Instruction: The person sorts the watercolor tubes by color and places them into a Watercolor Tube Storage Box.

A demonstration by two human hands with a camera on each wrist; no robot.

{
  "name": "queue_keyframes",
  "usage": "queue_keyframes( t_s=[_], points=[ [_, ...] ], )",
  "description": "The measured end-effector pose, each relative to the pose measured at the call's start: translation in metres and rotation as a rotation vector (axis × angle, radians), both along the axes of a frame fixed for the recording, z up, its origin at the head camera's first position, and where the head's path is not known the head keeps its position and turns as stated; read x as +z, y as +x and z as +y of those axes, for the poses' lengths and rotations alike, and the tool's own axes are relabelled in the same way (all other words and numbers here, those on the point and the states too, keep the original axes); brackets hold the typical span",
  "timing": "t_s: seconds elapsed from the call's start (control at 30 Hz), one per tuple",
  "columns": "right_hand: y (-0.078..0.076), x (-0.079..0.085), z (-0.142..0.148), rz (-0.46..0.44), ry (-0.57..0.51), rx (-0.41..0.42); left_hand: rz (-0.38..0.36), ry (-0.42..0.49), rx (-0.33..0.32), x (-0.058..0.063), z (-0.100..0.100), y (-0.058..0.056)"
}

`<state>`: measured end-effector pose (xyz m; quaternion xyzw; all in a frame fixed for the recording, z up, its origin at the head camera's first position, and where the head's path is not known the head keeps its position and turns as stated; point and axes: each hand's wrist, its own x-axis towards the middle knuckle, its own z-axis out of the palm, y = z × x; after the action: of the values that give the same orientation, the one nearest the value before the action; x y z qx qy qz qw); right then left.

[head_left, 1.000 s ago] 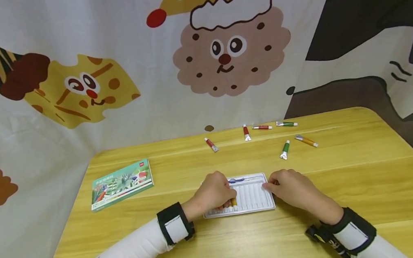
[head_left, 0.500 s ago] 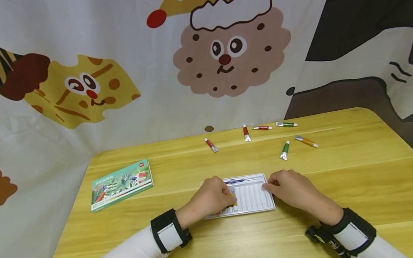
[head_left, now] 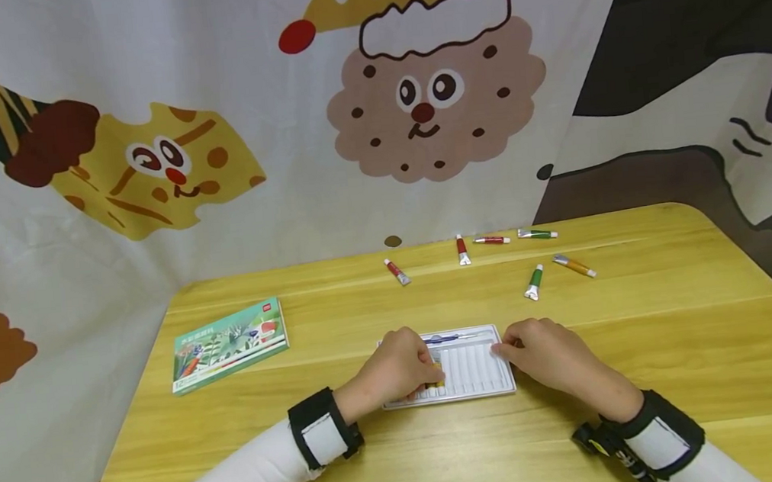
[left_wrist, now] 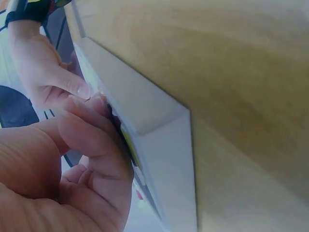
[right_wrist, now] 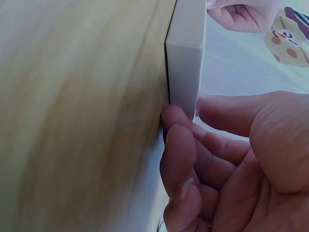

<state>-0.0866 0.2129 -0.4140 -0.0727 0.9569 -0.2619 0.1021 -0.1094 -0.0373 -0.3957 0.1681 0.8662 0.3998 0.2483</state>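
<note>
A white plastic tray [head_left: 478,371] with narrow slots lies in the middle of the table, a blue-handled paintbrush [head_left: 446,338] along its far side. My left hand [head_left: 395,366] reaches over the tray's left part, thumb and fingertips pinching a yellow paint tube [head_left: 440,380] in a slot. Other tubes beside it are mostly hidden under this hand. At the tray's right edge, my right hand [head_left: 548,348] pinches the rim. The right wrist view has its thumb [right_wrist: 227,111] on the upper side of the tray wall [right_wrist: 185,63], with fingers bent below.
Red paint tubes [head_left: 397,271] lie toward the back of the table, with green tubes [head_left: 534,282] and a yellow-orange tube [head_left: 574,265] to their right. A green paint box [head_left: 230,345] lies at the left. Behind the table hangs a printed cloth [head_left: 301,218].
My left hand has shifted slightly down over the tray and its fingers have settled lower at the yellow tube. The right hand stays at the tray's right rim.
</note>
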Motion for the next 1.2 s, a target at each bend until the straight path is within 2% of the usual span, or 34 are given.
queue_keyframes(
  t_s=[0.4, 1.0, 1.1, 1.2],
  points=[
    [-0.001, 0.0, 0.0, -0.008, 0.008, -0.005, 0.006, 0.015, 0.005, -0.007, -0.002, -0.002],
    [-0.002, -0.001, 0.001, -0.018, 0.005, -0.005, 0.009, 0.003, -0.009, -0.002, -0.002, -0.003],
    [-0.001, -0.001, 0.001, -0.017, 0.004, -0.005, 0.05, -0.001, -0.018, 0.003, -0.003, -0.009],
    [-0.001, -0.001, 0.001, -0.018, 0.003, -0.006, 0.152, 0.003, -0.014, 0.014, -0.006, -0.018]
  ],
)
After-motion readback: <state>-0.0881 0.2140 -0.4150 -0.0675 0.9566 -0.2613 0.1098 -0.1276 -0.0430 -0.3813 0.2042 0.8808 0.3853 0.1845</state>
